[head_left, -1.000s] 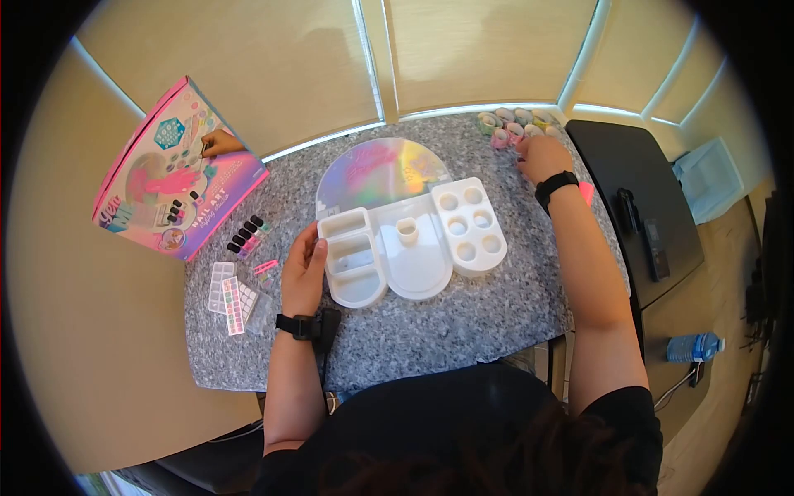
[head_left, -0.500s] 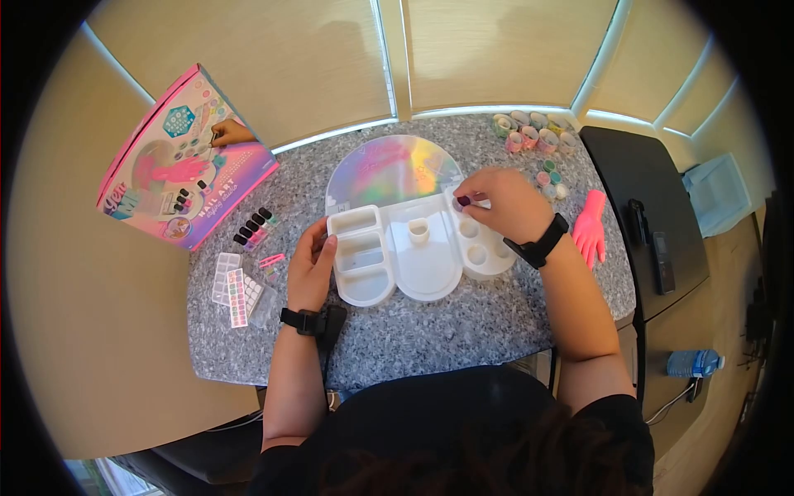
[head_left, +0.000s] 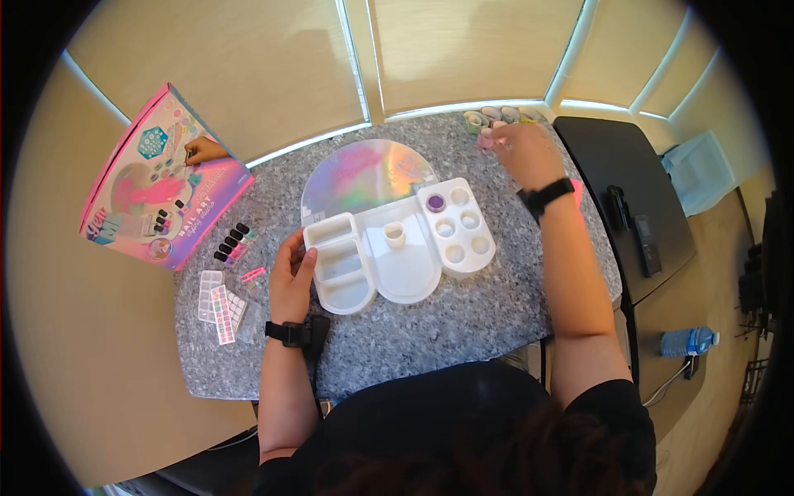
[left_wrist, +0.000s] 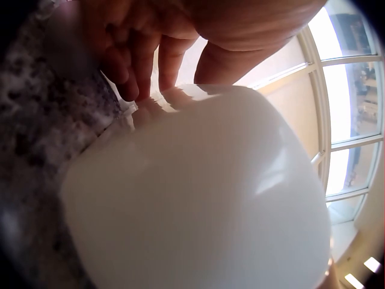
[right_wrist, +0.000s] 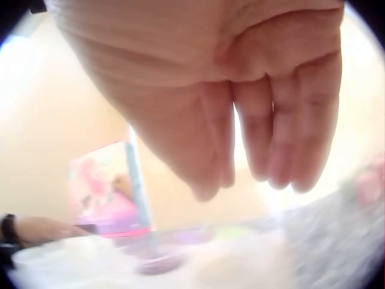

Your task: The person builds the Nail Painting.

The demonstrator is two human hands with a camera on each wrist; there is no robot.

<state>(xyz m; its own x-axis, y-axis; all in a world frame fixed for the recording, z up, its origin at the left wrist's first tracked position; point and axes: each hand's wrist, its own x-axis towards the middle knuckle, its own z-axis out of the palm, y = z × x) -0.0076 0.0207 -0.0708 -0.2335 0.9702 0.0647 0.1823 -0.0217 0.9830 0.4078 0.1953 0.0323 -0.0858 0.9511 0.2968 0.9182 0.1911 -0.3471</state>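
Note:
A white plastic tray (head_left: 402, 285) stands on the speckled table, with three bins on its left and round wells on its right. My left hand (head_left: 291, 279) holds its left edge, thumb at the rim; the left wrist view shows fingers (left_wrist: 171, 63) against the tray's smooth white side. One small purple pot (head_left: 436, 202) sits in the upper left well. My right hand (head_left: 533, 157) is out beyond the tray at the back right, near several small pastel rolls (head_left: 486, 121). Its fingers (right_wrist: 313, 132) extend together with nothing visible between them in the right wrist view.
A shiny holographic disc (head_left: 356, 169) rises behind the tray. To the left stand a nail art box (head_left: 157, 186), black-capped polish bottles (head_left: 233, 245) and sticker sheets (head_left: 222, 314). A pink model hand (head_left: 577, 193) is partly hidden by my right wrist. A black cabinet (head_left: 616, 165) adjoins the table.
My right hand came from the back right to the tray with the purple pot, left it in a well, and moved out to the back right again. My left hand stayed on the tray.

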